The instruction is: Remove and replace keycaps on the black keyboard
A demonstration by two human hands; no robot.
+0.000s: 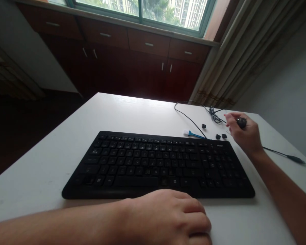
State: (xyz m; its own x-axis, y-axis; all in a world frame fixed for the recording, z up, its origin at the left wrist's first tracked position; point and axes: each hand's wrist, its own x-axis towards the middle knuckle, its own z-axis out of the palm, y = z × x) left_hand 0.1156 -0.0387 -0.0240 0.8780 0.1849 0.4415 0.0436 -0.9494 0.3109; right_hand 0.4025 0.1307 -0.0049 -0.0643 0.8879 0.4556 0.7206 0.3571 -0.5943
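Observation:
A black keyboard (153, 163) lies flat on the white table (132, 115), with several keycaps off it. My left hand (173, 214) rests at its front edge, fingers curled and the palm hidden. Beyond the far right corner, my right hand (242, 132) is closed around a tool with a round dark end (241, 122); a thin curved wire shows below the fingers, but I cannot tell its exact kind. Near that hand lie three loose black keycaps (218, 136). A blue brush (193, 134) with white bristles touches or nearly touches the keyboard's back edge.
A black cable (186, 115) loops behind the keyboard to a tied bundle (214, 115). On the right lies a thin dark cord or rod with a thicker end (295, 159). Past the table stand brown cabinets (132, 68) under a window, with a curtain (224, 64) beside them.

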